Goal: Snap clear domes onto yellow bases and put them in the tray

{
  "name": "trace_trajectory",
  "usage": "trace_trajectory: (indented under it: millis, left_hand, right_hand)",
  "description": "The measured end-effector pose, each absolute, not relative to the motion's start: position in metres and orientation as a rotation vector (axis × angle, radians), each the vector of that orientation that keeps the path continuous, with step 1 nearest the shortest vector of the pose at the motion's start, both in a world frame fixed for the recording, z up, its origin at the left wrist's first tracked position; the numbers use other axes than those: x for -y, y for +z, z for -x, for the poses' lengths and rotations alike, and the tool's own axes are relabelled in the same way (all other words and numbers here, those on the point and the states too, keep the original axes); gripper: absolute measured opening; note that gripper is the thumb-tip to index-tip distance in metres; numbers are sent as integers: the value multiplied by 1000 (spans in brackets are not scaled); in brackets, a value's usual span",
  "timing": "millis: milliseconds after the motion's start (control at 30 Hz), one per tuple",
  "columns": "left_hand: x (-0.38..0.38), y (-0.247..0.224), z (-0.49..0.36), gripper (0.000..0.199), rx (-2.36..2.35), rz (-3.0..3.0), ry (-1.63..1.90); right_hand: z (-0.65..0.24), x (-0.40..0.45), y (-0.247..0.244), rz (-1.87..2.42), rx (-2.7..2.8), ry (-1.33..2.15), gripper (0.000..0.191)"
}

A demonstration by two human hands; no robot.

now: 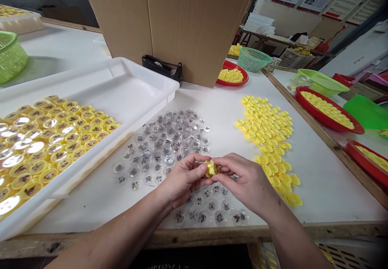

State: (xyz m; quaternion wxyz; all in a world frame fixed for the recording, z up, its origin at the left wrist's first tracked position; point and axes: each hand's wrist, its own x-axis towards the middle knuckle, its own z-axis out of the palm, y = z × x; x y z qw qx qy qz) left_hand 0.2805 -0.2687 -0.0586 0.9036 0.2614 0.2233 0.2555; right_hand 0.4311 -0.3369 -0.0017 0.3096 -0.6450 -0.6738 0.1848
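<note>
My left hand (185, 178) and my right hand (242, 178) meet above the front of the white table. Between their fingertips is a small yellow plastic piece (209, 169) with a dark printed picture at its right end. Both hands are closed on it. Under and behind them lie many clear round discs (157, 156) with animal pictures. To the right of my right hand spreads a pile of yellow plastic pieces (266, 123). At the left, a white tray (145, 79) holds rows of yellow pieces with printed round tops (72, 135).
A tall cardboard box (176, 30) stands at the back, with a black tape dispenser (162, 67) before it. Red plates (359, 129) of yellow pieces lie beyond a wooden strip (333, 146) on the right. Green baskets (254, 61) stand farther back.
</note>
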Motion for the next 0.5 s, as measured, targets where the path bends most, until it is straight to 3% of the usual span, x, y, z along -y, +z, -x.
trace_trajectory:
  millis: [300,500]
  left_hand:
    - [274,-55,-281,27,-505,-691,602]
    - [274,-54,-282,35,-425,-837,588]
  right_hand:
    - [-427,339,-3,1714,1689,490,16]
    - [-420,348,-20,1713,1781,100,20]
